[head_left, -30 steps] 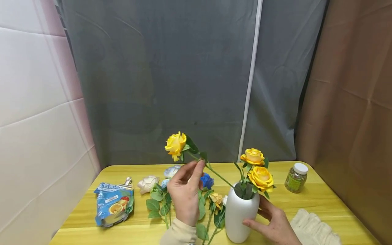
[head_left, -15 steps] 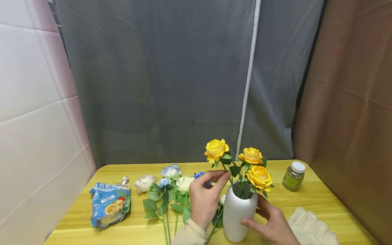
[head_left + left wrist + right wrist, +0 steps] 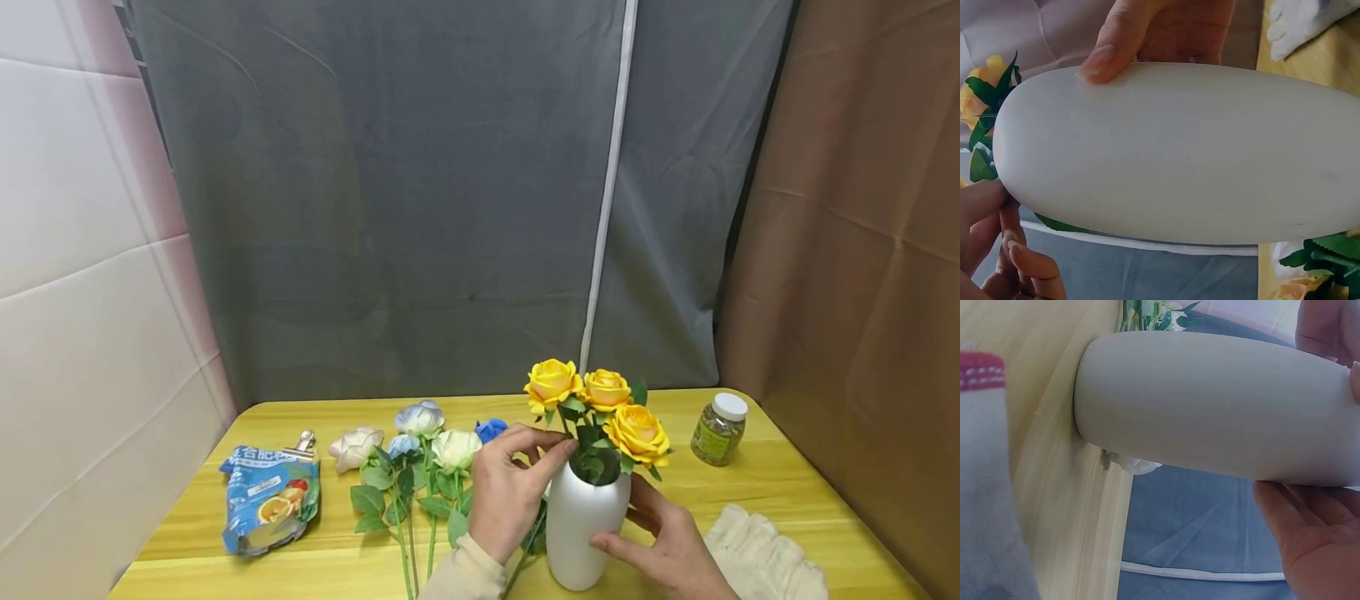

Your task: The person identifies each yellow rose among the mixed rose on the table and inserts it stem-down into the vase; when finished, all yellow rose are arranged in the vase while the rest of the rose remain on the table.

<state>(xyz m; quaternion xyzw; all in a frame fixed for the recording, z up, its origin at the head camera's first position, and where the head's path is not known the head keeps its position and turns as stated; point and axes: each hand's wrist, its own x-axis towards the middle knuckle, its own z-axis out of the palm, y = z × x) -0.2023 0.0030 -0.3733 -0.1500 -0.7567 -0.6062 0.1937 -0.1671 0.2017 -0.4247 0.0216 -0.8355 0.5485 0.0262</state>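
A white vase [image 3: 585, 533] stands upright on the table, with three yellow roses in its mouth. My left hand [image 3: 513, 483] pinches the stem of the leftmost yellow rose [image 3: 553, 383] between thumb and index finger, right at the rim. The other two, a back rose [image 3: 606, 389] and a front rose [image 3: 637, 435], lean to the right. Curved round the vase's right side, my right hand [image 3: 667, 546] has its thumb on the front; the far fingers are partly hidden behind. In the right wrist view the vase's base [image 3: 1088, 394] meets the table.
Loose flowers lie left of the vase: a white one [image 3: 456, 450], a pale blue one [image 3: 420, 419], a cream one [image 3: 356, 450] and a blue one [image 3: 491, 430]. Farther left is a blue pouch [image 3: 270, 504] with a metal clip [image 3: 303, 445]. Rightward are a lidded jar [image 3: 718, 432] and a glove [image 3: 765, 554].
My left hand has moved right and brought the third yellow rose from a slanted position to nearly upright, lower in the vase. The right hand keeps its hold on the vase.
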